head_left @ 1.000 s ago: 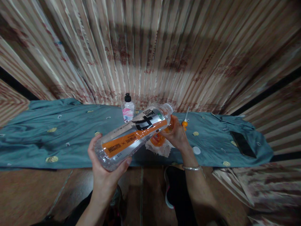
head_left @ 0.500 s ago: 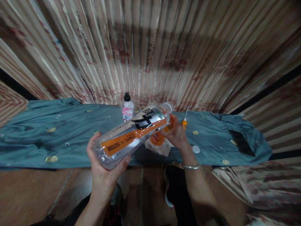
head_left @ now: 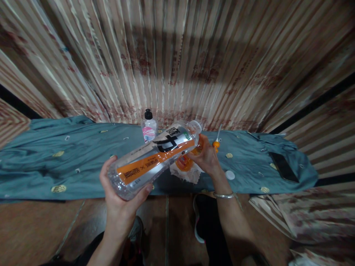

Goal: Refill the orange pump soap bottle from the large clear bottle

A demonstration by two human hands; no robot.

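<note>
My left hand (head_left: 122, 199) is wrapped round the base of a large clear plastic bottle (head_left: 155, 159) with an orange and silver label. The bottle lies tilted, its neck higher and pointing to the right. Behind its neck, my right hand (head_left: 206, 155) grips an orange bottle (head_left: 185, 162), partly hidden by the clear bottle. Under the orange bottle lies a crumpled white tissue (head_left: 191, 175). An orange pump top (head_left: 216, 145) with a pale tube is to the right of my right hand. Near my right wrist is a round white cap (head_left: 230, 174).
A teal patterned cloth (head_left: 83, 155) covers the long narrow surface. At the back stands a clear bottle with a black cap and pink label (head_left: 149, 131). A black phone (head_left: 283, 167) lies at the right. Striped curtains (head_left: 177, 55) hang close behind.
The view has shifted slightly. Both hands keep their grip and the clear bottle keeps nearly the same tilt.
</note>
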